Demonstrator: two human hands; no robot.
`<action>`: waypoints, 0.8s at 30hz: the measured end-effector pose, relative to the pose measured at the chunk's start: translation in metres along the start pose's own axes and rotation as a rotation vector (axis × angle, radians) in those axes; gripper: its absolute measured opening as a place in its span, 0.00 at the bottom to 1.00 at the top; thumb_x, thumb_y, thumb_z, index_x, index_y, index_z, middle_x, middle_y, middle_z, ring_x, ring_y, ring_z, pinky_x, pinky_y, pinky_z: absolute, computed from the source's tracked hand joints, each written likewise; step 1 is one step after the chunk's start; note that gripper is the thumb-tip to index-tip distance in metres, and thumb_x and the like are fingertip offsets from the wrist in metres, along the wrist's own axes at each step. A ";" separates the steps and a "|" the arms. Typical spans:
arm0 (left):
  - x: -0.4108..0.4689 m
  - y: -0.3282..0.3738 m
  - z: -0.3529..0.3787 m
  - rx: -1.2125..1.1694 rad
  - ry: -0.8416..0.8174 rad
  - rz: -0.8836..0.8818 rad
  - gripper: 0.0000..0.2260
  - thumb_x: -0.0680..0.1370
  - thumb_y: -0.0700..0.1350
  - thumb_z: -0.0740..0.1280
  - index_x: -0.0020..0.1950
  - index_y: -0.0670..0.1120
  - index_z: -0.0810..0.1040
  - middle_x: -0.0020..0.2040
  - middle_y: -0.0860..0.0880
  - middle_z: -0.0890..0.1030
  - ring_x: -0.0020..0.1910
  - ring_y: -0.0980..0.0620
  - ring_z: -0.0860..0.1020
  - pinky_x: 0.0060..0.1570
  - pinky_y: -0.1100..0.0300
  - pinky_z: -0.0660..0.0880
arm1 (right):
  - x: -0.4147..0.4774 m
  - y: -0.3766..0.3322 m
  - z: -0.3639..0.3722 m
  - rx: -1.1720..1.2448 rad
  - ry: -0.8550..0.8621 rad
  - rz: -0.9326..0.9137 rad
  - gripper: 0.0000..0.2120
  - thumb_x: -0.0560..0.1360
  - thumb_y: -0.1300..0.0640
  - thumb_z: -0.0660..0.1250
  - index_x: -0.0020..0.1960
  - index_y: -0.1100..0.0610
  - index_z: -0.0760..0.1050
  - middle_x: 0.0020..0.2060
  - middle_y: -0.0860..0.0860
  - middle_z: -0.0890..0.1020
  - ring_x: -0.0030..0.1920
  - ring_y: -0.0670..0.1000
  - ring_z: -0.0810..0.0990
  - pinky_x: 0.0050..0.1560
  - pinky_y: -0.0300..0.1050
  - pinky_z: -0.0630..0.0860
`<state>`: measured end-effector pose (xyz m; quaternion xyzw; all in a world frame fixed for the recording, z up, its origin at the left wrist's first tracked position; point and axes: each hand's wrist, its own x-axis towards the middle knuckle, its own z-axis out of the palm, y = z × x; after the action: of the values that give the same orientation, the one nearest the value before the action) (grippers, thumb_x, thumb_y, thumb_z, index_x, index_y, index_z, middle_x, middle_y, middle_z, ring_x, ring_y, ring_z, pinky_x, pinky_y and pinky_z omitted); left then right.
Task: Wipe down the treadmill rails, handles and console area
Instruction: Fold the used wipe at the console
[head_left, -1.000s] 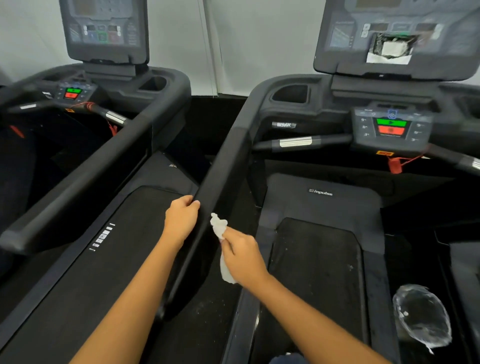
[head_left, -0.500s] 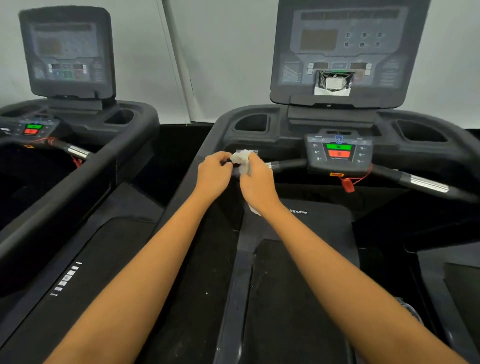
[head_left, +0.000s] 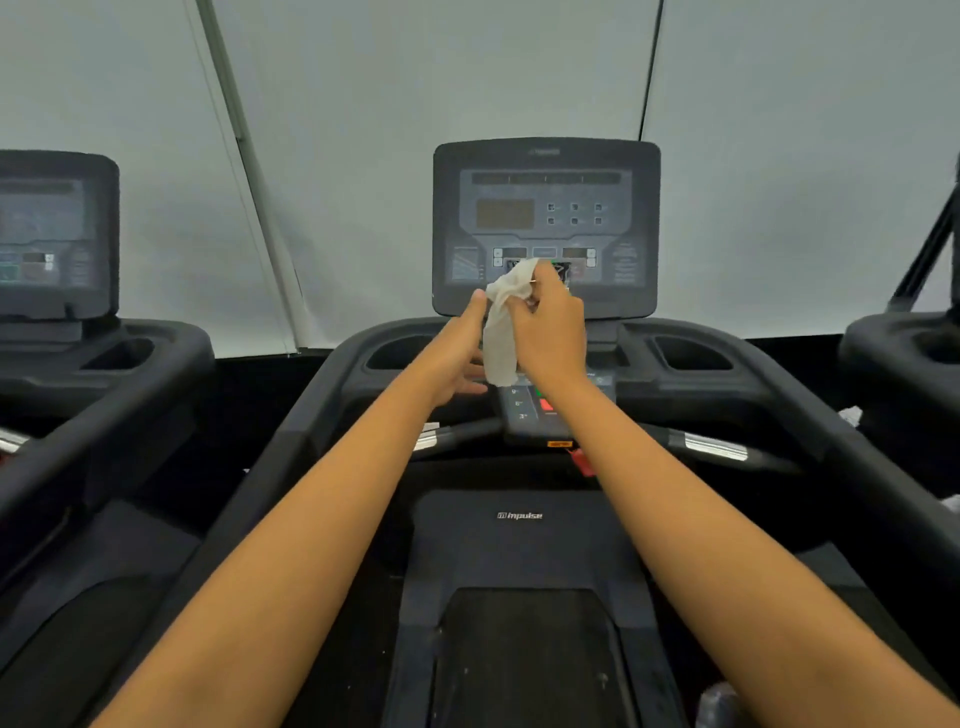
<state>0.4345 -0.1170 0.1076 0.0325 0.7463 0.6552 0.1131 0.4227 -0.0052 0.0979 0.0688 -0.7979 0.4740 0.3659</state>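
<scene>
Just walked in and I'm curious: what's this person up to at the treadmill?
A person stands on the middle treadmill with both arms stretched toward its console. The right hand grips a crumpled white wipe, held up before the console's lower buttons, while the left hand is open beside it, thumb against the wipe. Whether the wipe touches the panel cannot be told. A second treadmill stands on the left.
</scene>
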 end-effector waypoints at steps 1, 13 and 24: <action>0.001 0.006 0.005 -0.045 -0.063 -0.003 0.26 0.79 0.67 0.48 0.64 0.50 0.70 0.59 0.38 0.76 0.60 0.39 0.76 0.63 0.42 0.72 | 0.007 0.000 -0.006 0.011 0.016 -0.017 0.03 0.75 0.63 0.62 0.45 0.56 0.72 0.37 0.49 0.79 0.38 0.51 0.76 0.37 0.47 0.73; 0.052 0.052 0.020 -0.522 0.046 0.260 0.14 0.78 0.33 0.61 0.64 0.38 0.70 0.57 0.39 0.76 0.49 0.47 0.79 0.40 0.60 0.78 | 0.035 0.004 -0.038 0.175 -0.064 0.103 0.10 0.71 0.61 0.72 0.52 0.59 0.78 0.41 0.54 0.83 0.41 0.50 0.81 0.44 0.44 0.76; 0.069 0.010 0.009 -0.197 0.095 0.430 0.14 0.76 0.29 0.61 0.58 0.41 0.75 0.55 0.46 0.79 0.54 0.51 0.77 0.51 0.62 0.75 | 0.037 0.019 -0.011 0.604 -0.056 0.537 0.13 0.72 0.74 0.64 0.47 0.59 0.82 0.45 0.58 0.84 0.44 0.51 0.81 0.43 0.42 0.81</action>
<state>0.3679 -0.0931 0.1073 0.1484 0.6593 0.7345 -0.0618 0.3932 0.0231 0.1115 -0.0249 -0.6221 0.7638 0.1706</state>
